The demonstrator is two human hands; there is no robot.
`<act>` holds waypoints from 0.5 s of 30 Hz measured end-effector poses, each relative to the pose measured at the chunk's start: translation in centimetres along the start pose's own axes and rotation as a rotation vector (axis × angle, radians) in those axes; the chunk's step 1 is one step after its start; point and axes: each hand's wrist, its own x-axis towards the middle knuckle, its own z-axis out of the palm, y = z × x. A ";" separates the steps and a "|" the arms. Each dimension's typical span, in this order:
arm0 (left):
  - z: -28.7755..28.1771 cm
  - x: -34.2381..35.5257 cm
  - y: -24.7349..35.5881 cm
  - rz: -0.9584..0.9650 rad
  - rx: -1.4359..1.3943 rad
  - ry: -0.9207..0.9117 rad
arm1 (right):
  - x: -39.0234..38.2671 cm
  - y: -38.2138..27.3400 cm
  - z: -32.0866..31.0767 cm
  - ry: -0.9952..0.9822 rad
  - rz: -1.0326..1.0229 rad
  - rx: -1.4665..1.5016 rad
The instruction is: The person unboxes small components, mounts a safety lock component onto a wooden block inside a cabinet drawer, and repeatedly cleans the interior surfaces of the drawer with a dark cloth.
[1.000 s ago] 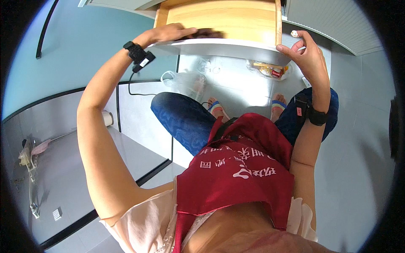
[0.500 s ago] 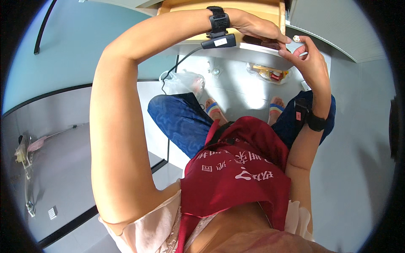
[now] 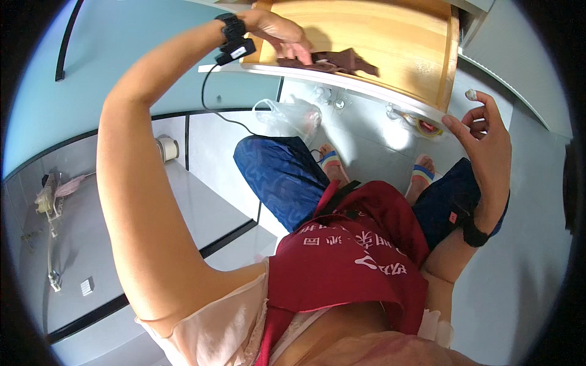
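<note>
An open wooden drawer (image 3: 372, 27) with a white front (image 3: 384, 97) spans the top. My left hand (image 3: 284, 36) reaches into its left part, fingers bent down onto dark brown cloth (image 3: 345, 64) lying along the inner front. Whether they grip or only press it is unclear. My right hand (image 3: 485, 137) is at the drawer's right front corner, thumb touching the front edge, other fingers bent and apart. Its index fingertip has a small white covering (image 3: 470, 94).
Cabinetry (image 3: 519, 49) stands right of the drawer. A plastic bag (image 3: 287, 122) and a small yellow-and-red item (image 3: 427, 128) lie below. A frosted glass panel (image 3: 134, 36) and black-edged partition are left. My knees and sandalled feet (image 3: 421, 171) are under the drawer.
My left hand swept right along the drawer front, then back left. The brown cloth now lies more spread out. The drawer and my right hand appear further right and lower in view.
</note>
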 end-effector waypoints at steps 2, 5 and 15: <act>-1.3 0.3 -1.5 -0.072 -0.001 -0.016 | -0.2 0.2 -0.6 0.005 0.017 -0.005; -1.5 -0.2 -4.7 -0.165 0.000 -0.011 | 0.1 -0.1 0.1 -0.018 0.025 0.013; -3.2 0.3 -13.1 -0.368 0.097 -0.020 | 0.7 1.2 -1.1 -0.148 -0.005 0.112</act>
